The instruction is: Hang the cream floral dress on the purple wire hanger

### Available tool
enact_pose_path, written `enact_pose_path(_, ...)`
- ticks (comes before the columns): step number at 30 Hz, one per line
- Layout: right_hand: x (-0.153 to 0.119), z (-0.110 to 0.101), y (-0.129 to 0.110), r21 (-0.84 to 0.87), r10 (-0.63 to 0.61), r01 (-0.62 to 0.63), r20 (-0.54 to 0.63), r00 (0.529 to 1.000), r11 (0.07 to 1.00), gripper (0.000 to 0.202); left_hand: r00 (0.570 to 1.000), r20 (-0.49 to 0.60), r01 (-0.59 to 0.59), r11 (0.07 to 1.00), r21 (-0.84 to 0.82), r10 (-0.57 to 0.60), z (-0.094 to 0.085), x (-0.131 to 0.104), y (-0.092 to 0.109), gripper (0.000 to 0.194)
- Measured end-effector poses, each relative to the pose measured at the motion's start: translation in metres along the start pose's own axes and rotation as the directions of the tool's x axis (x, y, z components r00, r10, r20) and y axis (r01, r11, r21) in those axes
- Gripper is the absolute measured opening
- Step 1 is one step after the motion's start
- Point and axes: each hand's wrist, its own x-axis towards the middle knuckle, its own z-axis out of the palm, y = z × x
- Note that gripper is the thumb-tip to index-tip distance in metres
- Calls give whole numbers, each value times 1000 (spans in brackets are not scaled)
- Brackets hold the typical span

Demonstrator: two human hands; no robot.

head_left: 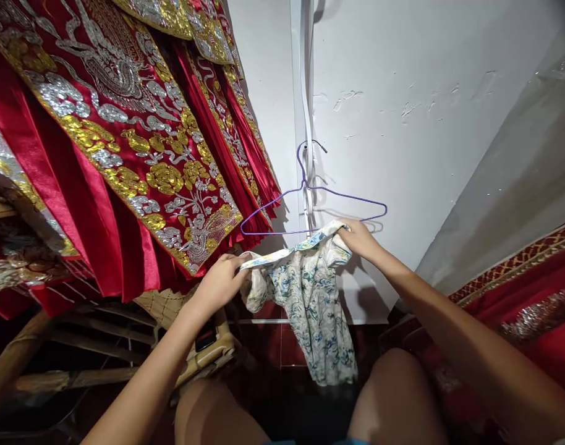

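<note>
A white garment with a blue and green floral print (pixel 317 309) hangs between my two hands, its top edge stretched across. My left hand (pixel 224 278) is closed on the garment's left shoulder. On the other side, my right hand (pixel 356 238) grips the right shoulder near the short sleeve, with its fingertips partly hidden by the cloth. Just above the cloth, a thin purple hanger (pixel 347 194) hangs against the wall with nothing on it.
Red costumes with gold and silver sequins (pixel 166 167) hang at the left. Below them stands a bamboo chair (pixel 101 376). The white wall (pixel 403 111) is behind the hanger. More red fabric (pixel 537 315) lies at the right, near plastic sheeting.
</note>
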Motion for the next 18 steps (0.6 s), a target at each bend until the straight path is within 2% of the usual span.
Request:
enact_pose_path(2,-4,-5,4,-63,16,-20,-54,998,998,22,998,-60,23,999,-42,-26,0,2,0,37)
enact_pose_path(5,-15,-21,0,-74,36,-45,-117,992,996,34,986,-157,24,989,-144,-47,3,5,3,39)
enact_pose_path(9,-29,-29,-12,52,123,-119,-66,990,991,31,949,-303,-10,953,-302,-86,4,22,20,41)
enact_pose_path(12,-40,-19,-19,167,176,-178,26,984,970,25,922,-386,-137,899,-416,-38,-1,45,39,32)
enact_pose_path(15,-50,-13,-24,178,116,-125,56,992,976,23,899,-437,-219,884,-413,18,-8,68,48,22)
enact_pose_path(17,-56,-19,-24,149,72,-68,-22,997,987,14,887,-462,-237,875,-423,16,-12,77,47,18)
enact_pose_path(18,-57,-26,-23,137,64,-51,-86,994,989,18,890,-456,-242,857,-455,10,-14,79,45,18)
